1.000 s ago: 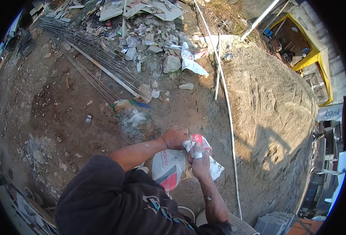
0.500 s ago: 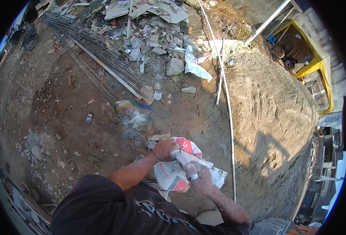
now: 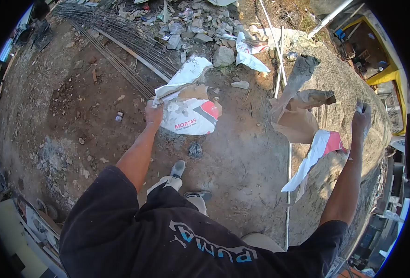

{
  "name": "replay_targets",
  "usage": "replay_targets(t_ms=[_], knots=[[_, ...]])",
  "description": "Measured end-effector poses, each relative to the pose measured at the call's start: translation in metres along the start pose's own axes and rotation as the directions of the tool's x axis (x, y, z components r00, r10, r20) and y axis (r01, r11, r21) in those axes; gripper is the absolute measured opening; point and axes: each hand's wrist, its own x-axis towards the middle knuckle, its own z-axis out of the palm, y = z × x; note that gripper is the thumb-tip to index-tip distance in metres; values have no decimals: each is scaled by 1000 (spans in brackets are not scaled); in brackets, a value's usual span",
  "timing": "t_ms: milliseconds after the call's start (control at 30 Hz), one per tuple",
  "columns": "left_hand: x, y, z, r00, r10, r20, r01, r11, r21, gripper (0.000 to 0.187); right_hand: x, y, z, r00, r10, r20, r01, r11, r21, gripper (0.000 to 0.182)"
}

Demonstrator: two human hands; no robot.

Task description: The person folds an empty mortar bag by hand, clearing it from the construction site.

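Both hands were close together on one mortar bag a moment ago; now they are flung far apart, and the bag is in two pieces. The left hand (image 3: 153, 113) is closed tight on the white piece with the word MORTAR (image 3: 186, 109), which hangs in the air out to the left, above the dirt ground (image 3: 66, 106). The right hand (image 3: 361, 118) is closed on the other piece (image 3: 314, 134), a long strip of brown paper with a white and red end that dangles down on the right. Two feet in grey shoes (image 3: 178, 169) stand below, between the arms. A thin white pipe (image 3: 288, 185) lies on the ground near the hanging strip. Farther off, metal rods (image 3: 121, 41) lie near a heap of broken stones and trash (image 3: 205, 32). A big sand pile (image 3: 335, 92) sits under the right hand.
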Motion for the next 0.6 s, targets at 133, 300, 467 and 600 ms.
replay_targets(t_ms=[133, 300, 467, 600], knots=[[26, -39, -29, 986, -48, 162, 123, 862, -492, 49, -67, 12, 58, 801, 348, 487, -143, 901, -409, 69], [-13, -32, -63, 916, -94, 390, 387, 464, -797, 51, -204, -59, 71, 478, 274, 835, 274, 857, -437, 86], [-16, -50, -59, 843, 190, 503, 435, 309, -846, 52, -248, -130, 86, 456, -100, 884, -429, 846, 317, 81], [-30, -19, -36, 790, 252, 559, 442, 396, -805, 66, -242, -224, 51, 759, -394, 518, 120, 867, 483, 84]])
